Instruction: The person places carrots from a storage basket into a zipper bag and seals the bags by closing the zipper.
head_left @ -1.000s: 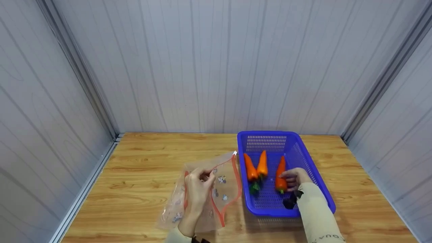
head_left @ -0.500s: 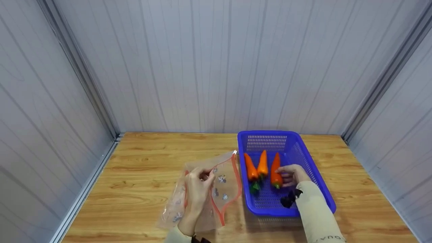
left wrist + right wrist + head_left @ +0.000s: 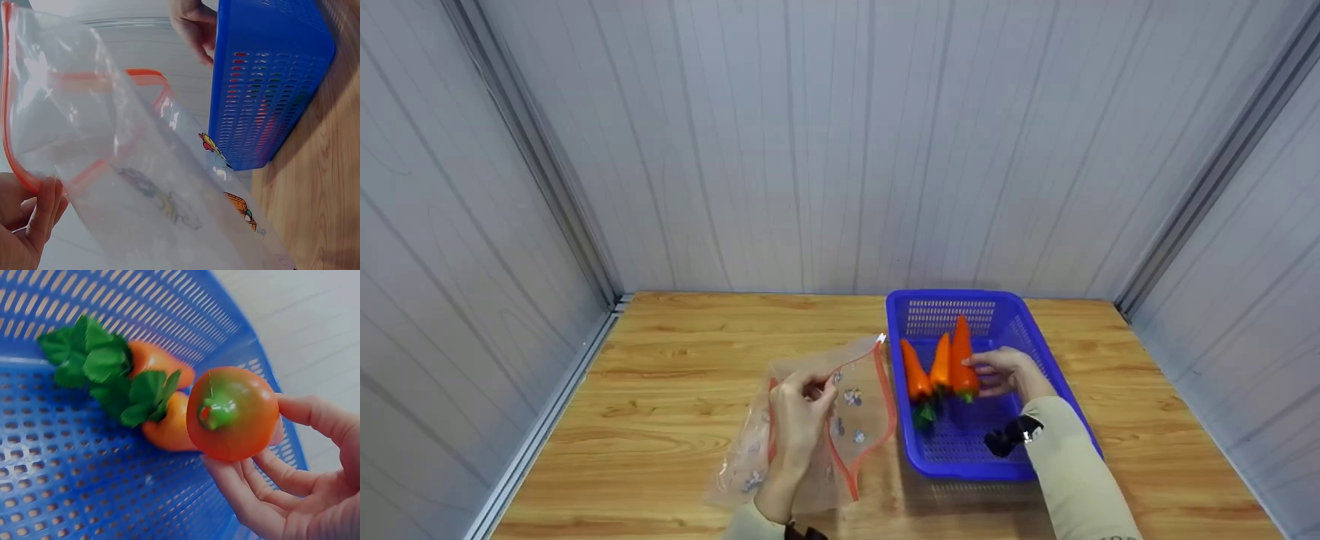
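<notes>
In the head view my left hand [image 3: 802, 420] pinches the rim of a clear zip bag [image 3: 862, 405] with an orange-red edge and printed cartoon figures. The bag's mouth gapes in the left wrist view, where the fingertips [image 3: 48, 205] grip its edge. My right hand [image 3: 1001, 371] holds an orange-red carrot [image 3: 233, 413] with a short green stub on top. It is raised inside the blue basket [image 3: 997, 471], stub end toward me and tip away. Beside it lie two orange carrots, one at the left wall [image 3: 915, 373] and another [image 3: 941, 364] between; both have green leaves.
The basket stands on a wood-grain table [image 3: 675, 420], just right of the bag. A pale panel wall [image 3: 840, 150] rises behind the table, with side walls left and right. Perforated basket walls surround the carrots.
My right hand has lifted the orange-red carrot and moved it left and away from me, close to the other carrots. The left hand and bag stay in place.
</notes>
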A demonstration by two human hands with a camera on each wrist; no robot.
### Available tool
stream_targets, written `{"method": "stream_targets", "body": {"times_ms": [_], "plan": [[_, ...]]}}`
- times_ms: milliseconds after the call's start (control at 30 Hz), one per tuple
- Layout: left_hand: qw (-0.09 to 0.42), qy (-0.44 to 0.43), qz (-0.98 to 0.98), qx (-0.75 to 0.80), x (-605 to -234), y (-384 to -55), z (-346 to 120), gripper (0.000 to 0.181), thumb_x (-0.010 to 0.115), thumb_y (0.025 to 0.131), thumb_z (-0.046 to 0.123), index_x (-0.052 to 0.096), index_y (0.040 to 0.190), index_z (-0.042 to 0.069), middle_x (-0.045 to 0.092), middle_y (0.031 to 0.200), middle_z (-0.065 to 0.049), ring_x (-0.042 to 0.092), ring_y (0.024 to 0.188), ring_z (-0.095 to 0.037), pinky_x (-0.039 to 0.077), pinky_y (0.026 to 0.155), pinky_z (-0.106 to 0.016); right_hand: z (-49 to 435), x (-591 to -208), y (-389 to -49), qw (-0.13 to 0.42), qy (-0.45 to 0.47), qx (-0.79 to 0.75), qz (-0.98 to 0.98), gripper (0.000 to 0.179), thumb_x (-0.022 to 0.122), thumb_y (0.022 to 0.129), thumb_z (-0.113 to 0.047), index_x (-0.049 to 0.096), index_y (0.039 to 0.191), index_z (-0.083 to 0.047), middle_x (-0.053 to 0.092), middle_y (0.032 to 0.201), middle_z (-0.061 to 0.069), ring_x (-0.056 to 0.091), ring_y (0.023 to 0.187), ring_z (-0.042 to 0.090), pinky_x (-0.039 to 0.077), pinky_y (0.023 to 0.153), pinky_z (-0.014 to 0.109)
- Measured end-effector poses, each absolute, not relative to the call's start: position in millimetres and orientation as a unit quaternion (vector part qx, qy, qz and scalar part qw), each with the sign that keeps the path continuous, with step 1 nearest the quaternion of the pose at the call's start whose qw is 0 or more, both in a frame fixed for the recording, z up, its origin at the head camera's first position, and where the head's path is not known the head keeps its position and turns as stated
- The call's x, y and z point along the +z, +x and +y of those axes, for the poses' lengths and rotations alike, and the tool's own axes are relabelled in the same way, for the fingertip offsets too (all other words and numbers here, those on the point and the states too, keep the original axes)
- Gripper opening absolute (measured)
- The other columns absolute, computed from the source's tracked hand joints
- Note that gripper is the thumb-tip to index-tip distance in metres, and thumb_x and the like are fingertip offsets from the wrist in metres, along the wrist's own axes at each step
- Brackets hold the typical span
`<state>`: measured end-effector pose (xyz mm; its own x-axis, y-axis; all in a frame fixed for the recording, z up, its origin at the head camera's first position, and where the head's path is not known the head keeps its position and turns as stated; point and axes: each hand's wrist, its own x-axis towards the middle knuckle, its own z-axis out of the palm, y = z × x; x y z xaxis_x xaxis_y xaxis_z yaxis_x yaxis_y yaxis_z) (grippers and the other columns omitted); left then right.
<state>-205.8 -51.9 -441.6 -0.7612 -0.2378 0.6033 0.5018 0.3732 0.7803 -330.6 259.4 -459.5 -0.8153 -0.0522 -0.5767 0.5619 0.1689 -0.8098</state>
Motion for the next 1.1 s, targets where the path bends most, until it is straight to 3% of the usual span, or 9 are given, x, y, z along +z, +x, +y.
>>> {"method": "stream_targets", "body": {"times_ms": [100, 300, 567, 867, 1100], "plan": [[0.331, -0.086, -0.756, -0.558, -441, -206, -51, 0.011, 0.064, 0.071, -0.008, 0.066, 0.069, 0.002, 0.059, 0.060, -0.002, 0.051, 0.045, -0.006, 0.042, 0.037, -0.018, 257, -451, -329, 0.254, 0.143, -0.625, 0.725, 0.060, 0.063, 0.080, -0.013, 0.030, 0.126, 0.004, 0.049, 0.111, 0.017, 0.058, 0.085, 0.025, 0.048, 0.076, 0.044], [0.329, -0.081, -0.754, -0.562, -440, -207, -50, 0.009, 0.064, 0.072, -0.007, 0.066, 0.070, 0.002, 0.059, 0.060, -0.002, 0.050, 0.044, -0.006, 0.042, 0.036, -0.019, 252, -435, -321, 0.255, 0.077, -0.620, 0.738, 0.055, 0.063, 0.080, -0.014, 0.038, 0.125, 0.005, 0.059, 0.092, 0.007, 0.060, 0.082, 0.023, 0.049, 0.073, 0.043], [0.341, -0.080, -0.757, -0.551, -440, -207, -48, 0.005, 0.064, 0.072, -0.006, 0.065, 0.070, -0.001, 0.059, 0.061, -0.002, 0.051, 0.046, -0.006, 0.042, 0.038, -0.016, 242, -417, -297, 0.265, -0.002, -0.620, 0.739, 0.053, 0.064, 0.080, -0.013, 0.041, 0.123, 0.006, 0.062, 0.092, 0.011, 0.060, 0.081, 0.024, 0.049, 0.073, 0.044], [0.352, -0.086, -0.752, -0.551, -440, -208, -47, 0.010, 0.064, 0.071, -0.007, 0.066, 0.069, 0.002, 0.059, 0.061, -0.002, 0.051, 0.048, -0.007, 0.043, 0.040, -0.017, 234, -407, -268, 0.320, -0.090, -0.623, 0.708, 0.049, 0.062, 0.081, -0.010, 0.039, 0.121, 0.006, 0.060, 0.097, 0.011, 0.059, 0.085, 0.022, 0.048, 0.073, 0.047], [0.334, -0.084, -0.745, -0.571, -438, -206, -45, 0.010, 0.064, 0.072, -0.006, 0.066, 0.071, 0.003, 0.059, 0.061, -0.003, 0.051, 0.046, -0.008, 0.043, 0.038, -0.018, 230, -404, -247, 0.361, -0.140, -0.605, 0.695, 0.040, 0.061, 0.081, -0.010, 0.048, 0.116, 0.003, 0.059, 0.102, 0.013, 0.057, 0.089, 0.023, 0.049, 0.070, 0.047]]}}
